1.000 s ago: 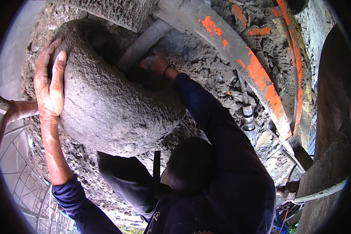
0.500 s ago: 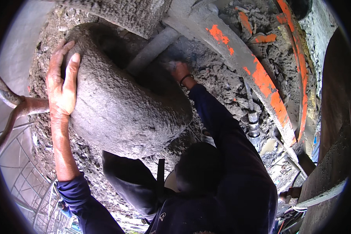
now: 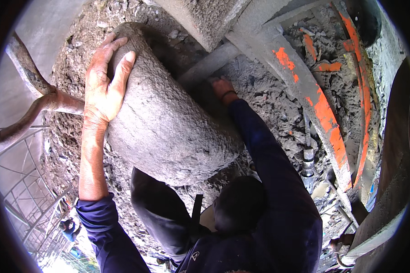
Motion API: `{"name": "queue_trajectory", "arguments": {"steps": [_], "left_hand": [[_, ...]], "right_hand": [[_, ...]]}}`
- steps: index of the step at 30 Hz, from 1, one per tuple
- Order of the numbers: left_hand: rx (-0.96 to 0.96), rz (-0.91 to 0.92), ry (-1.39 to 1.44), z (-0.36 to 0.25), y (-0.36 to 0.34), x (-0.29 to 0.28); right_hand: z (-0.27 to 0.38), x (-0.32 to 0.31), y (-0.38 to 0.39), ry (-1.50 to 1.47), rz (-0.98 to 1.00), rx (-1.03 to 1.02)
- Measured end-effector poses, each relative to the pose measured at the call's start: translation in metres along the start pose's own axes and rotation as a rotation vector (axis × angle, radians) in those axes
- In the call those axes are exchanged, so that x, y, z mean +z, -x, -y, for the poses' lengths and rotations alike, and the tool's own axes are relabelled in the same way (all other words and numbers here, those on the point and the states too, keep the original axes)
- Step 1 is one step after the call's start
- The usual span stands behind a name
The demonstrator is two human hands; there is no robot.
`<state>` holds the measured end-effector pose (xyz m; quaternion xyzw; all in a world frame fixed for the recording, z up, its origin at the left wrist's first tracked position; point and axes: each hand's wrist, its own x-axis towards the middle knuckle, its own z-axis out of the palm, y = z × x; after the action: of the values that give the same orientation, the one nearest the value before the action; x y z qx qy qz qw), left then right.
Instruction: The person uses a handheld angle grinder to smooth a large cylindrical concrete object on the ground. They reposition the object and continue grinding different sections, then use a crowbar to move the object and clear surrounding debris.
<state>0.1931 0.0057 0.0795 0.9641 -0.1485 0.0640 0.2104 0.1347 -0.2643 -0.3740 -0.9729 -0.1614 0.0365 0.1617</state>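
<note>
Across the grey shell point(image 3: 168, 132), left hand point(image 3: 105, 88) stays spread; right hand point(image 3: 222, 88), grip unclear, nears the bar point(image 3: 210, 64).

The ground point(image 3: 274, 107) is rough with grey rubble; at left there are a metal grid point(image 3: 45, 213) and a smooth grey surface point(image 3: 48, 22).

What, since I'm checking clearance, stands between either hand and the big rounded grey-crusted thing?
Nothing visible blocks the left hand, which lies directly on the rounded grey-crusted thing. Nothing visible stands before the right hand either, at the edge of the dark hollow; the grey bar runs just beyond it. Contact there is unclear in shadow.
</note>
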Motion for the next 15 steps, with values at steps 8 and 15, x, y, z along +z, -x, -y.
{"name": "queue_trajectory", "arguments": {"steps": [8, 15], "left_hand": [[-0.018, 0.020, 0.042, 0.002, 0.002, 0.002], [-0.002, -0.007, 0.040, 0.000, 0.001, 0.003]], "right_hand": [[-0.014, -0.008, 0.034, -0.119, 0.497, 0.124], [-0.018, -0.076, 0.107, 0.292, 0.823, -0.294]]}}
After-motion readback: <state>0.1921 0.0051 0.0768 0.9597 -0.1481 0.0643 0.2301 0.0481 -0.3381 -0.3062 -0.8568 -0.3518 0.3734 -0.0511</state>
